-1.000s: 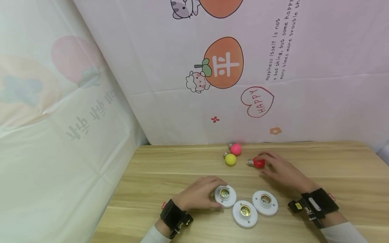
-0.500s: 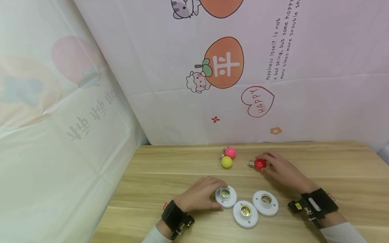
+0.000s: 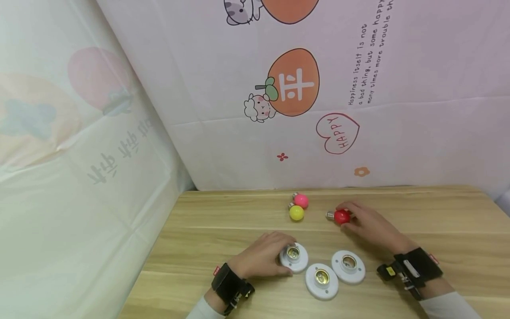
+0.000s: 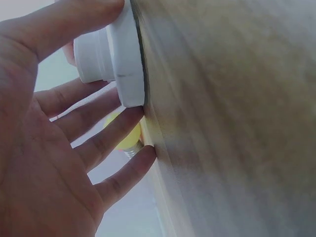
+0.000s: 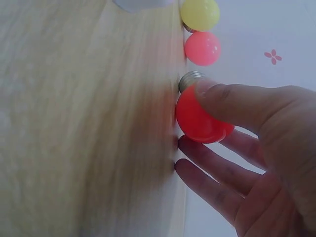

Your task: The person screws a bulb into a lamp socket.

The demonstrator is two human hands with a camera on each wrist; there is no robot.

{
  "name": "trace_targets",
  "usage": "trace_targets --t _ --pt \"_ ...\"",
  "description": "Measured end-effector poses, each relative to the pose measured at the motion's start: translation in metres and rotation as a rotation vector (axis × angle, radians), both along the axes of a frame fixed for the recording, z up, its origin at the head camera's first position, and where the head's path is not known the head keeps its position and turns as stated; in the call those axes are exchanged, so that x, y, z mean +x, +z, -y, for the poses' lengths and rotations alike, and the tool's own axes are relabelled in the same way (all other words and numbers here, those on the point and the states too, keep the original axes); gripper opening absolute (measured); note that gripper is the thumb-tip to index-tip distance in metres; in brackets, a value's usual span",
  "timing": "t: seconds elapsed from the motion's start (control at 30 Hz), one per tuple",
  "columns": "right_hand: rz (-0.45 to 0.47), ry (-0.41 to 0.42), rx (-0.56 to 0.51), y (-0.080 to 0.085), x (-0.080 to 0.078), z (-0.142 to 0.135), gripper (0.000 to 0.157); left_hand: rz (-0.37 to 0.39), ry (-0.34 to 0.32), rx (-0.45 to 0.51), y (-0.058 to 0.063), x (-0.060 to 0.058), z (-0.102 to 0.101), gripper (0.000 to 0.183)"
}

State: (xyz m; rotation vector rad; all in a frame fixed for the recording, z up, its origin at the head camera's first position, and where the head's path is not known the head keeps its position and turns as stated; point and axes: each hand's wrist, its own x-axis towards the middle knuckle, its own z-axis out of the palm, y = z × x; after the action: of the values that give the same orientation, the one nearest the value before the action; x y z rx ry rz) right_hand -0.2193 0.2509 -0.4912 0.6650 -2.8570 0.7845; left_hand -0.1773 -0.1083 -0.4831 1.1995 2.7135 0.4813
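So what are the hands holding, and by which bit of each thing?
The right hand holds the red bulb by its round part, metal end sticking out. The left hand holds the leftmost white socket by the edge of its base.

In the head view the left hand point(image 3: 263, 255) hides part of the rim of the leftmost lamp socket point(image 3: 295, 262); markings inside that socket are too small to read; the bottom edge cuts off both sleeves point(image 3: 450, 306), the top edge a cat print point(image 3: 240, 12); in the left wrist view fingers point(image 4: 111, 140) half hide the yellow bulb point(image 4: 129, 132), and the table point(image 4: 237, 128) is blurred; in the right wrist view the right hand point(image 5: 276, 148) covers part of the red bulb point(image 5: 197, 121), while a pale shape point(image 5: 140, 4) is cropped beyond telling.
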Motion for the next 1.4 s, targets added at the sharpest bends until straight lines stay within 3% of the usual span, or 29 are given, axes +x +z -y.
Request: trace_targets --t 0.3,0.67,0.97,1.27,1.4 --pt "0.062 -0.030 -0.023 0.000 0.000 -0.001 0.048 -0.001 0.015 0.015 0.000 0.000 -0.001 0.065" --pt "0.077 -0.035 -0.063 0.007 0.002 -0.001 0.047 0.075 0.035 0.075 0.006 -0.001 -0.001 0.063" --pt "0.042 -0.013 -0.064 0.013 0.004 0.001 0.051 0.108 0.021 0.144 0.008 -0.002 0.002 0.063" --pt "-0.041 0.018 -0.045 0.017 0.007 0.005 0.048 0.116 0.033 0.151 0.007 -0.002 0.001 0.061" --pt "-0.042 0.017 -0.070 0.019 0.009 0.006 0.046 0.155 0.040 0.184 0.008 -0.002 0.001 0.057"
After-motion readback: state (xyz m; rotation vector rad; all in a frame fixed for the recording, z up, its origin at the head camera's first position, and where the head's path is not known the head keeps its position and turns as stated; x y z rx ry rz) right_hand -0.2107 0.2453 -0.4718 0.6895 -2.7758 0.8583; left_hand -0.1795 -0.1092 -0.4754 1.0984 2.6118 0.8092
